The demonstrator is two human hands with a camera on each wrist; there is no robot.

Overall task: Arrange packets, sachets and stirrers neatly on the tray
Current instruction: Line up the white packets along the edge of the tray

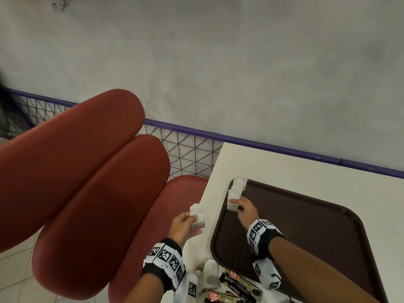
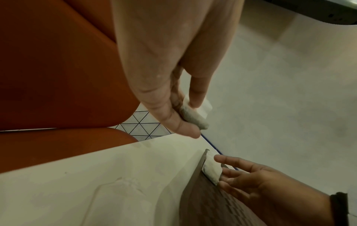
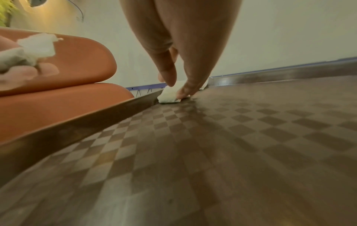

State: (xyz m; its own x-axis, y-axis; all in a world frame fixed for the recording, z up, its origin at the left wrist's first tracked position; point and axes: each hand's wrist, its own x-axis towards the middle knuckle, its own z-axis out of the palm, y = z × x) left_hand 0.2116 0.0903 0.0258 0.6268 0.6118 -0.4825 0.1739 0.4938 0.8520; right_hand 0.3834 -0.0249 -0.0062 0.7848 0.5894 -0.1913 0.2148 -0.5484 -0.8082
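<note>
1. Right hand [image 1: 246,212] rests its fingertips [image 3: 182,94] on a white tea bag [image 1: 232,207], fingers nearly straight, pressing it to the floor of the brown tray [image 1: 306,226] in a row of tea bags [image 1: 236,189] along the tray's left rim.
2. Left hand [image 1: 183,225] pinches two more tea bags [image 1: 197,216], held off the left edge of the desk [image 1: 284,162].
3. Coffee granule sachets [image 1: 238,285] lie near the tray's near corner.
4. Red cushioned seats [image 1: 76,171] stand to the left.

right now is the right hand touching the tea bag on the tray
Touching. The right wrist view shows the right hand with fingertips pressed onto the tea bag lying by the tray rim.
</note>
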